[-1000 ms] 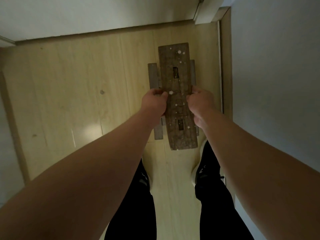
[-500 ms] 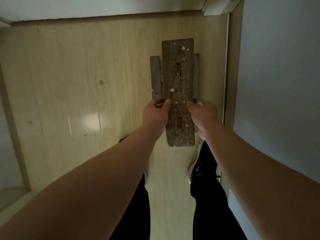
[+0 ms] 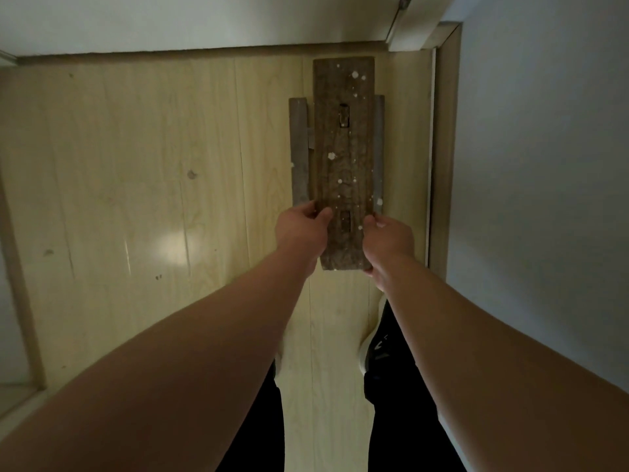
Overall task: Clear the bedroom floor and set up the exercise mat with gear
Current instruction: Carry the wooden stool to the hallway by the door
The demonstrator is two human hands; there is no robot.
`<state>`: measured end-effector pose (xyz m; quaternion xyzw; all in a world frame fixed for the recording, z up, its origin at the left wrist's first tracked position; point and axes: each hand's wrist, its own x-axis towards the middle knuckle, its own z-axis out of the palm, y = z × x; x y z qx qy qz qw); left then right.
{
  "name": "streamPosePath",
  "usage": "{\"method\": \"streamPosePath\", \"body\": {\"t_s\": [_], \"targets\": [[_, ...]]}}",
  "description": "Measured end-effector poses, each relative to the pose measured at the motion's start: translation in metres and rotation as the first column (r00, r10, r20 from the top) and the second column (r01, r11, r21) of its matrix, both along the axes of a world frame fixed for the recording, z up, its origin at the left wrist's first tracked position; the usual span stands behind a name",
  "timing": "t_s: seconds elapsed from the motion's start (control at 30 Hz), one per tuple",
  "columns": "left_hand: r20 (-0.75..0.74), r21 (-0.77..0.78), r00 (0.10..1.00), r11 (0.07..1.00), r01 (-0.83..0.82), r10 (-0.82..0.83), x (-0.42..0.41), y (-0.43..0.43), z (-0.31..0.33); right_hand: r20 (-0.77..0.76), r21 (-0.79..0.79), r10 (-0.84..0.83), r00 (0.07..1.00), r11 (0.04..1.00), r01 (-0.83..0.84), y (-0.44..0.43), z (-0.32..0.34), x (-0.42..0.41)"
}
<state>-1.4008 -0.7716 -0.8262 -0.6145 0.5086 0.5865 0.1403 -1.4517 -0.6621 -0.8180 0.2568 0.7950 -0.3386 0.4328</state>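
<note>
- A long, narrow, dark brown wooden bench (image 3: 343,158), its rough top flecked with white paint spots and pierced by two small rectangular slots, sits in the upper right of the head view, seen from straight above.
- Two grey wooden leg rails (image 3: 299,151) stick out from under the bench top, one along each long side.
- The left hand (image 3: 301,233) grasps the left edge of the bench near its close end, thumb lying on the top surface and fingers curled under the edge.
- The right hand (image 3: 389,241) grasps the right edge at about the same place, fingers wrapped over the side and thumb pressed near the top.
- Both bare forearms reach forward from the bottom corners of the view and meet at the bench's near end.
- Whether the bench rests on the floor or is lifted off it cannot be told from above.
- The pale yellow wood-grain laminate floor (image 3: 153,165) lies beneath, with a bright patch of reflected light to the left of the hands.
- The bench's far end is near the white back wall (image 3: 204,22) and its brown skirting strip.
- A pale grey wall (image 3: 544,165) runs along the right, with a light wooden frame (image 3: 442,148) just beside the bench.
- Black trouser legs (image 3: 401,420) and a black shoe with a white sole (image 3: 372,352) show below the arms.
</note>
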Motion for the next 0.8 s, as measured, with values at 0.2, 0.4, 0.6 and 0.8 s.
{"method": "streamPosePath", "body": {"t_s": [0.2,0.4,0.6,0.8], "targets": [[-0.044,-0.077,0.994,0.993,0.092,-0.095,-0.040,-0.023,-0.002,-0.008,0.005,0.227,0.974,0.974,-0.227,-0.018,-0.006,-0.048],[-0.049,-0.100,0.989,0.986,0.132,-0.137,-0.066,-0.037,-0.006,-0.001,0.002,0.259,0.966,0.966,-0.259,-0.034,-0.009,-0.075],[-0.046,-0.144,0.988,0.979,0.142,-0.150,-0.080,-0.043,-0.006,0.004,0.001,0.230,0.973,0.973,-0.230,-0.042,-0.009,-0.088],[-0.077,-0.128,0.986,0.982,0.138,-0.149,-0.079,-0.047,-0.011,-0.038,0.038,0.305,0.952,0.952,-0.304,-0.043,-0.014,-0.089]]}}
